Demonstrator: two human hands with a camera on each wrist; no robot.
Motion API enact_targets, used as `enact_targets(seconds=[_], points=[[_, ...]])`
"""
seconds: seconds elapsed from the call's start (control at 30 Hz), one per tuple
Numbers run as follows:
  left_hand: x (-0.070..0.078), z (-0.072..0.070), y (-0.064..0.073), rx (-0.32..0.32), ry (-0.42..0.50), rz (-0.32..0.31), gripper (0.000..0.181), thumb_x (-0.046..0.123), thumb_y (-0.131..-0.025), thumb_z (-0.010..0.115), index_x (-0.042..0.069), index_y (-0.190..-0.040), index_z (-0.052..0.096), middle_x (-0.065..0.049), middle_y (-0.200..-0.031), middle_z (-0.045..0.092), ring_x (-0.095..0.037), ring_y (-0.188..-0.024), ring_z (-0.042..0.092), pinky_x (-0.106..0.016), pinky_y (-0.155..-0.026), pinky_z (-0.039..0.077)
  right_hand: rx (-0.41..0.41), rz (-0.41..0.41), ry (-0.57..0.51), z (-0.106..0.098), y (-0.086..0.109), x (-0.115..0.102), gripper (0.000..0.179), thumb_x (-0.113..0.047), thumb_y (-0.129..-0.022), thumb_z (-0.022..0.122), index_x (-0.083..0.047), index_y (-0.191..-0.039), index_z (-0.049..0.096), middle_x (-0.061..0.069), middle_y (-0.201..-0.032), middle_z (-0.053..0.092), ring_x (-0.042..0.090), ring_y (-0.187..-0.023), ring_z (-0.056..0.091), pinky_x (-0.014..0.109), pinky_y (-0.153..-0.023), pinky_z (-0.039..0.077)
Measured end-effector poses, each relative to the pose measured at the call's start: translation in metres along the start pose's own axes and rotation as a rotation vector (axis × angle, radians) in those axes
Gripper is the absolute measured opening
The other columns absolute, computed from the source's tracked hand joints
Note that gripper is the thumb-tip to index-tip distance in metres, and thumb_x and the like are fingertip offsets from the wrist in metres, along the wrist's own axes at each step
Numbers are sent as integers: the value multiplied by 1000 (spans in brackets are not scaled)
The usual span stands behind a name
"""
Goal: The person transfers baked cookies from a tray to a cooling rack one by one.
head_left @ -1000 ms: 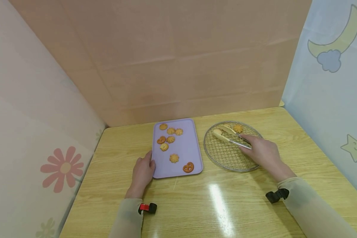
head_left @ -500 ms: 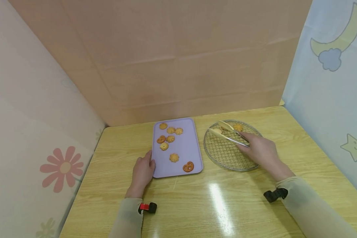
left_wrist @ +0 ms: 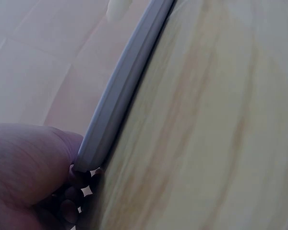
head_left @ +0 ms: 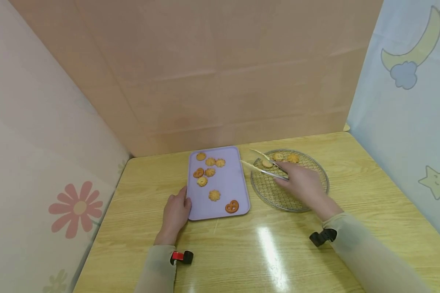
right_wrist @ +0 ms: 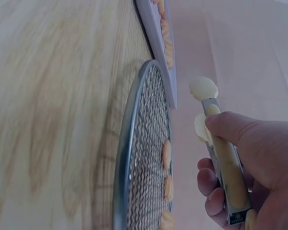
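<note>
Purple, the tray [head_left: 229,179] beside the rack [head_left: 278,193] is gripped at its left edge by the left hand [head_left: 177,209], while in the right hand [head_left: 303,182] the tongs [head_left: 273,175] are held with tips apart, now shifted from the rack towards the tray, so none of the cookies [head_left: 293,158] is carried, three being left on the rack and the others on the tray.

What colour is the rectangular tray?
The shallow rectangular tray is light purple; it shows best in the head view.
</note>
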State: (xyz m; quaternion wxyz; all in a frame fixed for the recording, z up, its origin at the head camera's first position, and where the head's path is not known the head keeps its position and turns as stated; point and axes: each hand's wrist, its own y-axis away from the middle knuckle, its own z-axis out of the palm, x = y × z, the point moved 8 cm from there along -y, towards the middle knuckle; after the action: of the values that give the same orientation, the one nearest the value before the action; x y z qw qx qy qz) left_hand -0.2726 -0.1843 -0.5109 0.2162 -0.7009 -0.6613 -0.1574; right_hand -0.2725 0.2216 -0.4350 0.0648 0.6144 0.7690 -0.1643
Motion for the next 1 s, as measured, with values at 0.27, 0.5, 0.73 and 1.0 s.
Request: enact_targets(seconds=[0.27,0.5,0.73,1.0], points=[[1,0,0,1,0,8,49,10,-108,64,-7,-153,58,-14,-91,69,-30,-88,59,-47,-75,51,32,-67,-8,6,-14,-23,61,-38,-102,79,-11,-154,64,19,-135,75,42,-106,77,58,-73,61],[-1,1,0,0,-3,11,49,10,-108,64,-7,-153,58,-13,-89,68,-30,-87,59,-46,-74,51,23,-88,-4,14,-25,-39,60,-38,-101,80,-13,-154,66,15,-130,77,37,-100,78,52,-67,61],[0,-1,0,8,-4,18,49,8,-107,65,-7,-153,58,-11,-86,65,-30,-87,59,-47,-74,50,19,-92,-3,19,-36,-50,57,-36,-99,82,-14,-150,69,13,-126,79,34,-96,78,48,-62,59],[0,0,0,-7,-7,2,49,9,-108,65,-7,-154,58,-12,-87,66,-31,-88,59,-48,-75,51,4,-112,-4,28,-45,-58,55,-36,-98,81,-13,-147,70,11,-120,81,29,-92,77,45,-62,59]])
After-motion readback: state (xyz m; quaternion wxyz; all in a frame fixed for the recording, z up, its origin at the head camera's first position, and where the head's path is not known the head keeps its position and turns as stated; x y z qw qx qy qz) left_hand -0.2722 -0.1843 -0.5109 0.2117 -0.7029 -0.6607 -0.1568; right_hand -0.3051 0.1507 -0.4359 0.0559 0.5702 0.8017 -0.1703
